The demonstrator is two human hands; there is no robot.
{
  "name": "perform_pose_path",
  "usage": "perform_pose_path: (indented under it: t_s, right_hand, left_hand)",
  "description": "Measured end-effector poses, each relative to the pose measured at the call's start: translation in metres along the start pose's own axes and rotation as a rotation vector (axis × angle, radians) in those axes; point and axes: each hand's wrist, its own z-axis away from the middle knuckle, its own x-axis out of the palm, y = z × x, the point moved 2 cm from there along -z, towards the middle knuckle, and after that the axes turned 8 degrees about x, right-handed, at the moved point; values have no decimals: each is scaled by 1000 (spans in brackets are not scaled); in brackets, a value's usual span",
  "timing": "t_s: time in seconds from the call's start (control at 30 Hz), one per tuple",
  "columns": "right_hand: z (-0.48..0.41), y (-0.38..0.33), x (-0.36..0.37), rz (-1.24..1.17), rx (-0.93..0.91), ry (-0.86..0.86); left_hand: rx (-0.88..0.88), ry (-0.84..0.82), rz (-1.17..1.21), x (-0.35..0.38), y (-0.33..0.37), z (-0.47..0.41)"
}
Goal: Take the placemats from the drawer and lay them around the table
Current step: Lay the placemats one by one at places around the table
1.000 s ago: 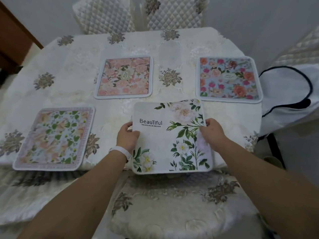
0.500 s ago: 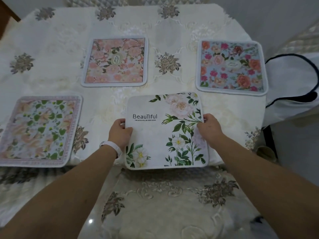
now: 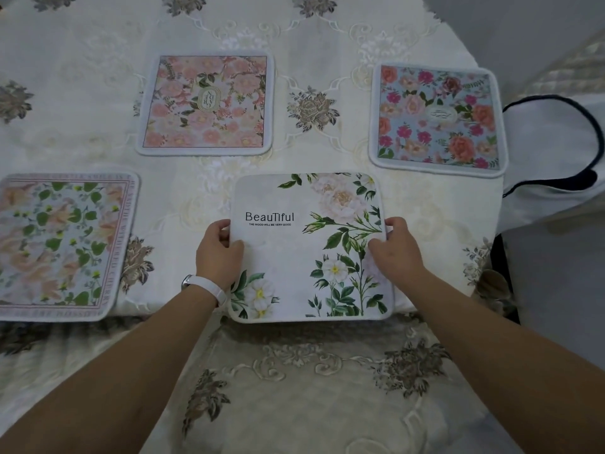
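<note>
A white placemat [image 3: 294,257] printed "Beautiful" with green leaves and pale flowers lies at the table's near edge. My left hand [image 3: 217,253] grips its left edge, thumb on top, and my right hand [image 3: 397,249] grips its right edge. A pink floral placemat [image 3: 206,103] lies further back, a blue one with red and orange roses [image 3: 438,117] at the back right, and a green-leaf one with a pink border [image 3: 62,244] at the left. All rest on the cream embroidered tablecloth [image 3: 330,37].
A chair seat with an embroidered cover [image 3: 311,388] sits just below the table's near edge. A white bag with a dark handle [image 3: 553,149] lies to the right of the table.
The view has dropped and closed in on the table. The white placemat has shifted slightly forward onto the table, both hands still on its edges.
</note>
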Motion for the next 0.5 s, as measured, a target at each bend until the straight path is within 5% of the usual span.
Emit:
perform_pose_path:
  t_s: [0.17,0.3,0.5]
  right_hand:
    - [2,1,-4,8,-2,11]
    - [11,-10,-2,341,-224,205]
    - [17,-42,39,716,-707,18]
  left_hand:
    - [23,37,43,3,-2,2]
    - [253,36,-163,5,2,0]
    - [708,-377,-641,40,19,-9]
